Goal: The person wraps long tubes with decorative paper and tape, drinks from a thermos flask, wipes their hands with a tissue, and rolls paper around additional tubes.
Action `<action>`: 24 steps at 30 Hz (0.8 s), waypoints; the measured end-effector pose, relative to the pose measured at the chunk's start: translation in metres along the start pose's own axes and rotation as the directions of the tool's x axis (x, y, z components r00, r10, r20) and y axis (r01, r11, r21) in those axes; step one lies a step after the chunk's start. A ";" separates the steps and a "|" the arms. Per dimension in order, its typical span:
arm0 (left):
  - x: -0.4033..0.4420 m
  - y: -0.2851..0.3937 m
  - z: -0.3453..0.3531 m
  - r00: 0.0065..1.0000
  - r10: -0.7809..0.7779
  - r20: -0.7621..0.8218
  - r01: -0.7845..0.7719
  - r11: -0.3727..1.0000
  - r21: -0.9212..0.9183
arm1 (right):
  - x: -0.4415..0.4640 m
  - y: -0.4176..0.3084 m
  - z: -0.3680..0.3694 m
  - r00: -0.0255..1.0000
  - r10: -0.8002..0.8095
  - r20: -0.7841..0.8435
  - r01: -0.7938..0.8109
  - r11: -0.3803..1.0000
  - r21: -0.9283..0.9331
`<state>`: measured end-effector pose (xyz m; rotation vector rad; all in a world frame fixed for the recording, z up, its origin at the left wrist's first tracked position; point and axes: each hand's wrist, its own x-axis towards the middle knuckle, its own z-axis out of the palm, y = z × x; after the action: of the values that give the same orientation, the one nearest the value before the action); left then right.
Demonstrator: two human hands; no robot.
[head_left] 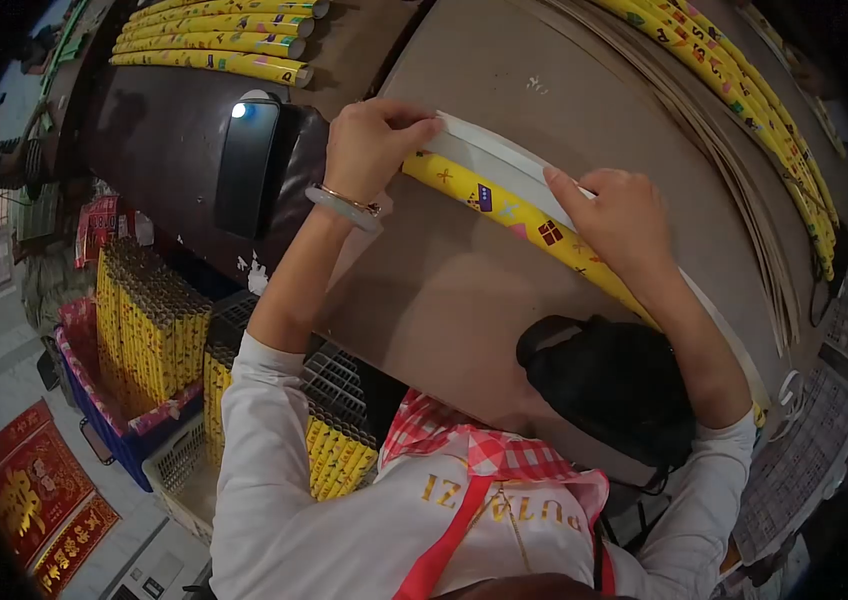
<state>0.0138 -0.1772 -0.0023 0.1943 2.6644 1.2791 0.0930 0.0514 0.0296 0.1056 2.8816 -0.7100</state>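
A long yellow tube (504,211), printed with small colourful figures, lies across the brown table, a white paper strip (499,150) running along its far side. My left hand (369,148), wearing a bangle at the wrist, pinches the left end of the white strip. Further right, my right hand (626,222) grips the strip's edge with the thumb on top and the other fingers bent. Beyond my right forearm, the strip and tube carry on toward the table's right edge. A black cap-like item (614,385) rests just below the tube.
Yellow tubes (219,45) lie at the far left, and more (734,90) at the far right beside long thin brown strips (704,130). A phone (247,165) with its light on lies left. Bundled yellow tubes (149,325) fill a blue bin (104,420).
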 end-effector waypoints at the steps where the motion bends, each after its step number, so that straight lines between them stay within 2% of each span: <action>1: 0.000 0.000 0.001 1.000 -0.024 0.002 0.024 1.000 -0.006 | 0.001 -0.002 -0.002 1.000 0.000 -0.002 0.000 1.000 0.001; 4: 0.003 -0.007 0.005 0.996 0.018 -0.085 -0.022 0.999 -0.045 | 0.003 -0.005 -0.005 0.997 0.047 0.065 -0.050 0.998 0.042; 6: 0.005 -0.008 0.006 0.997 0.012 -0.077 -0.015 0.999 -0.030 | 0.005 -0.004 -0.004 0.991 0.103 0.084 -0.111 0.990 0.091; 11: 0.004 -0.003 0.005 0.998 -0.027 -0.061 0.028 0.999 0.015 | 0.003 -0.006 -0.003 0.996 0.072 0.042 -0.072 0.997 -0.015; 15: 0.007 -0.009 0.008 0.997 0.023 -0.073 -0.023 1.000 -0.009 | 0.003 -0.004 0.001 0.999 0.041 0.011 -0.041 0.998 -0.040; 24: 0.008 -0.010 0.011 0.993 0.059 -0.100 -0.051 0.995 0.084 | 0.002 -0.006 0.000 0.997 0.075 0.025 -0.075 0.997 -0.003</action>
<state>0.0083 -0.1731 -0.0177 0.2210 2.8191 1.2288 0.0899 0.0463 0.0323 0.2023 2.8382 -0.6893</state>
